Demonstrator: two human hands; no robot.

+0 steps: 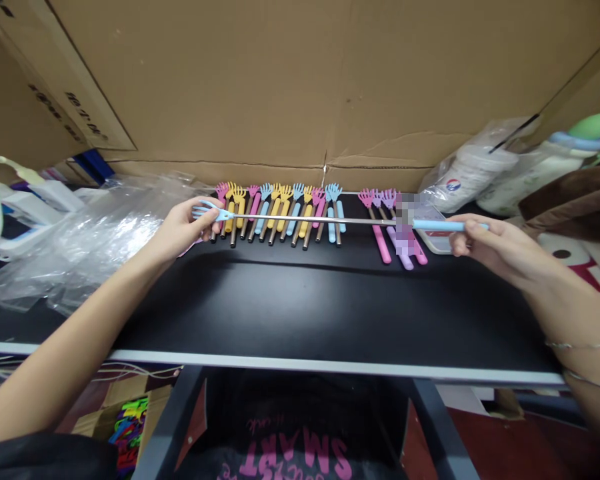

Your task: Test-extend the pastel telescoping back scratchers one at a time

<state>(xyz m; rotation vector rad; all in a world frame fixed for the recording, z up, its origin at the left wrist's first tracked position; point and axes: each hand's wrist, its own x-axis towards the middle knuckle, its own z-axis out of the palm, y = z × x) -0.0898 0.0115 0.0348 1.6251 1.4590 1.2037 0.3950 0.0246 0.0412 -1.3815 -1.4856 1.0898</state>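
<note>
A blue telescopic back scratcher (330, 220) is stretched out level above the black table (305, 313). My left hand (185, 230) pinches its claw end on the left. My right hand (490, 243) grips its blue handle on the right. Behind the rod lies a row of several collapsed scratchers (280, 213) in pink, yellow and blue, claws pointing away from me. A smaller group of pink and purple scratchers (395, 233) lies to the right of that row, partly under a blurred patch.
A cardboard wall (300, 87) stands behind the table. Crumpled clear plastic bags (80, 233) lie at the left. White bagged items (480, 177) and a small tray (437, 240) sit at the right. The table's metal front edge (300, 363) runs near me.
</note>
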